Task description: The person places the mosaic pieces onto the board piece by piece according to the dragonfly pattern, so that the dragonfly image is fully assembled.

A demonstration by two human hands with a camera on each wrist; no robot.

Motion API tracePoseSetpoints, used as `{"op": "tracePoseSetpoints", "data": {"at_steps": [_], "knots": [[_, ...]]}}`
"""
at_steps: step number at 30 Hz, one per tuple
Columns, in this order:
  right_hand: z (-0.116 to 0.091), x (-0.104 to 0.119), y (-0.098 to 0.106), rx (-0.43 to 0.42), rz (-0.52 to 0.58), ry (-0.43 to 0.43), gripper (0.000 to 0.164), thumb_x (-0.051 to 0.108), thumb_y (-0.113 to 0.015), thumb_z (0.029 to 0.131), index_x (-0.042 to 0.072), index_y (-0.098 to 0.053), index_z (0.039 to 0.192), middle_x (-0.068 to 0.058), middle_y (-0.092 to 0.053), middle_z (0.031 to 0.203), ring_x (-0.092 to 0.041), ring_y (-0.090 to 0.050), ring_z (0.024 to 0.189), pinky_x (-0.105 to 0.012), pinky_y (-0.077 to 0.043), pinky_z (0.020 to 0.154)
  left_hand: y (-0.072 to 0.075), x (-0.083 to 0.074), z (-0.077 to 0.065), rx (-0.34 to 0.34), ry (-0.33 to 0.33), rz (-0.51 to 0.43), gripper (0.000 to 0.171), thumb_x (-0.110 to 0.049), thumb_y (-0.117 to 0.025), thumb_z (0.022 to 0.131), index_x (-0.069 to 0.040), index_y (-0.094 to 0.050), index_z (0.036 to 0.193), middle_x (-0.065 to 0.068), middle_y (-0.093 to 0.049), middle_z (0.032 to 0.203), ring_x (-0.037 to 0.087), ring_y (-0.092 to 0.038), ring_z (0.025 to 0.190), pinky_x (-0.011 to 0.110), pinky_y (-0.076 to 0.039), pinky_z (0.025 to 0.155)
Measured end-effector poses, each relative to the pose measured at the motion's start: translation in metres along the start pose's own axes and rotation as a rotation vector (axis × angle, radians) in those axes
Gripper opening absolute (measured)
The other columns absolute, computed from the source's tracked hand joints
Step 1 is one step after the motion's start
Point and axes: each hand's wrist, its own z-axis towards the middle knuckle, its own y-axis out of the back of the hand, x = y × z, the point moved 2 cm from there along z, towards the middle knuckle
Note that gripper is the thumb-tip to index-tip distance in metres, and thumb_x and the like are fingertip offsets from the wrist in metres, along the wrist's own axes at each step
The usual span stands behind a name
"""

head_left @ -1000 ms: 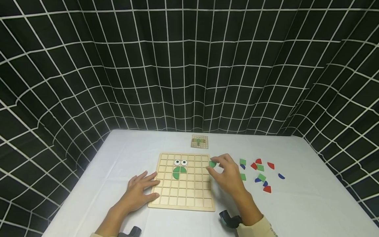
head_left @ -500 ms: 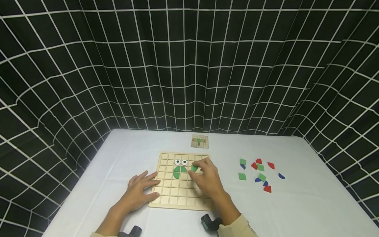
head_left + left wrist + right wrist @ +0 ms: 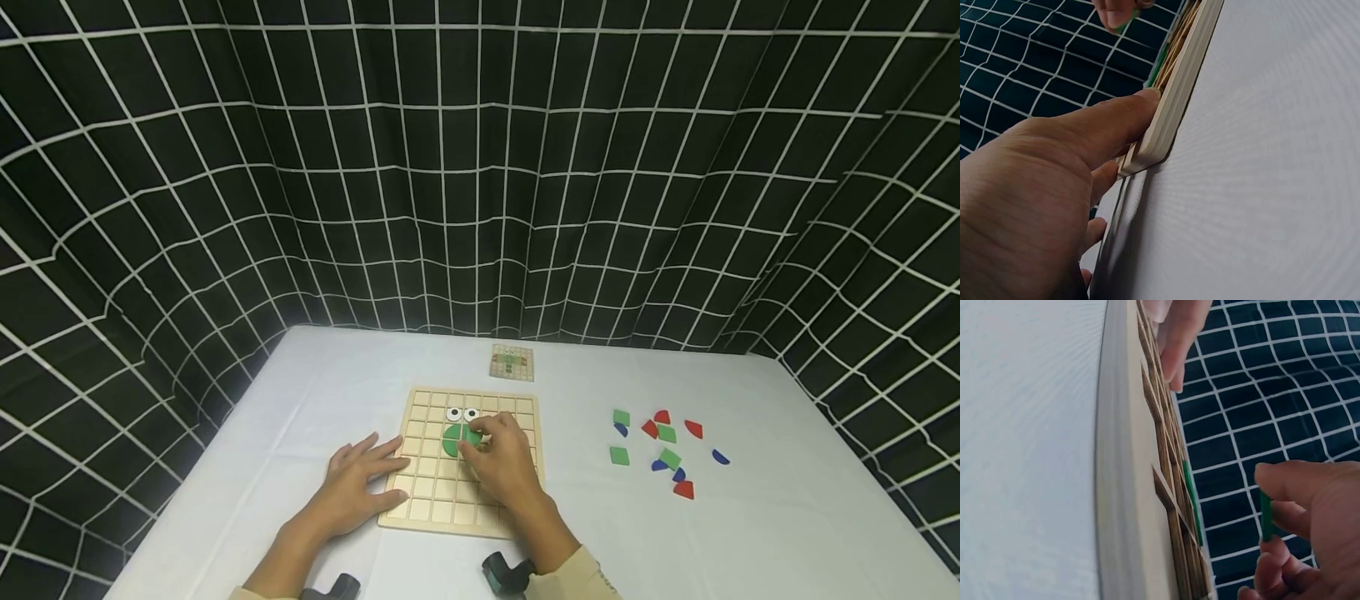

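My left hand [image 3: 360, 483] lies spread at the left edge of the wooden grid board [image 3: 431, 508], fingertips and thumb on its frame. In the left wrist view its thumb [image 3: 1110, 125] presses on the board's edge. Over the board's upper middle, my right hand [image 3: 506, 467] pinches a small green tile [image 3: 1265, 515] between thumb and fingers. The right wrist view shows this tile edge-on, raised above the board. Green quarter-circle tiles [image 3: 451, 447] sit in the grid just left of the right fingertips, partly covered by them. Two white eye tiles [image 3: 453, 413] sit in cells above.
A small picture card [image 3: 512, 362] with a gridded figure lies behind the board. To the right are scattered green squares [image 3: 619, 456], red pieces [image 3: 684, 490] and blue half-rounds [image 3: 721, 457]. A black gridded curtain [image 3: 480, 167] hangs behind the white table [image 3: 780, 517].
My right hand has carried the green tile leftward, from the board's right edge to beside the other green tiles. The left hand has stayed in place. The head view has shifted slightly.
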Motion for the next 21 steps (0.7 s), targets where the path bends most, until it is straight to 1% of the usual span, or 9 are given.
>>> {"op": "tracePoseSetpoints", "data": {"at_steps": [4,8,15,21], "knots": [[0.0,-0.006,-0.005,0.02,-0.025,-0.038,0.027,0.018,-0.08,0.079,0.009,-0.071,0.103,0.002,-0.053,0.09,-0.011,-0.048,0.074,-0.023,-0.046,0.06,0.004,-0.001,0.0,0.0,-0.022,0.002,0.046,-0.041,-0.078,0.078,-0.022,-0.069,0.119,-0.004,-0.045,0.145,0.03,-0.024,0.141,0.057,-0.001,0.111],[-0.001,-0.01,-0.008,0.037,-0.048,-0.071,0.028,0.018,-0.081,0.077,0.011,-0.071,0.103,0.003,-0.052,0.087,-0.011,-0.046,0.071,-0.024,-0.044,0.057,0.005,-0.001,0.001,0.005,-0.037,0.0,0.046,-0.042,-0.077,0.078,-0.022,-0.069,0.119,-0.004,-0.045,0.146,0.032,-0.024,0.141,0.058,0.0,0.111],[0.0,-0.015,-0.013,0.033,-0.112,-0.048,0.03,0.022,-0.081,0.076,0.012,-0.071,0.103,0.004,-0.052,0.086,-0.009,-0.044,0.068,-0.023,-0.043,0.056,0.004,0.0,0.002,-0.004,-0.036,-0.008,0.045,-0.042,-0.077,0.077,-0.023,-0.07,0.118,-0.004,-0.046,0.145,0.032,-0.024,0.14,0.058,-0.001,0.111],[-0.001,-0.018,-0.014,0.047,-0.135,-0.046,0.031,0.025,-0.081,0.077,0.014,-0.07,0.103,0.005,-0.052,0.086,-0.009,-0.044,0.069,-0.023,-0.043,0.058,0.0,0.001,0.0,-0.012,-0.036,-0.026,0.045,-0.041,-0.078,0.077,-0.022,-0.07,0.118,-0.002,-0.046,0.145,0.032,-0.025,0.14,0.059,-0.002,0.11]]}}
